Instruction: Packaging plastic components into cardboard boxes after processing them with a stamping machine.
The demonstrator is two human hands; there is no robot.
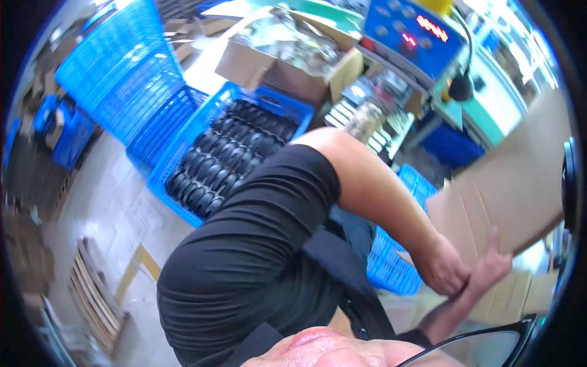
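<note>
My left arm, in a black short sleeve, reaches across the middle toward the right. My left hand (445, 266) is closed against my right wrist, with a small dark patch just below its fingers. What its fingers hold, if anything, is hidden. My right hand (491, 268) is open, with one finger stretched out in front of a large brown cardboard sheet (510, 177). Creases run across the lower part of this sheet. More folded cardboard (510, 296) lies under and beyond my right hand.
A blue crate (162, 183) holds rows of black curved parts (229, 156), with tall stacked blue baskets (122, 73) beside it. Behind are an open carton (244, 64) of wrapped items and a blue control box (406, 33). Another blue basket (391, 263) stands near my left forearm. Cardboard strips (95, 293) lie on the floor.
</note>
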